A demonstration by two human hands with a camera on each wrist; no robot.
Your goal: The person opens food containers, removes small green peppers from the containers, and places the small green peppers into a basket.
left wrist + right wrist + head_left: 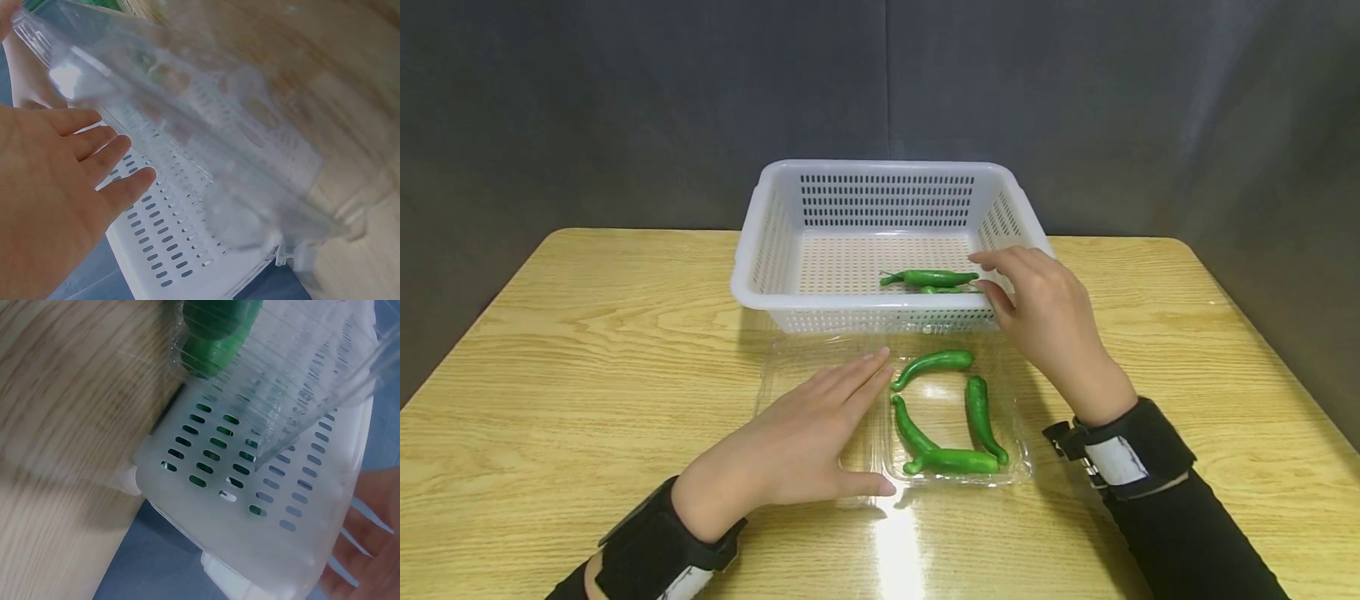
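Observation:
In the head view, my left hand [801,437] reaches over the left half of an unfolded clear plastic clamshell box [880,442], fingers straight and thumb spread; whether it touches the plastic I cannot tell. Several green chili peppers [955,461] lie in the box's right half. Behind it stands a white perforated basket [887,302] with at least two more green peppers [936,277] near its front right. Over that corner my right hand [1048,312] bends inward, thumb and fingers apart around a pepper's end. The left wrist view shows the left palm [50,194] holding nothing.
Everything stands on a light wooden table [587,350]. A dark grey partition [647,108] rises behind the table and along its sides. The basket's raised rim [745,275] lies between the box and the peppers inside the basket.

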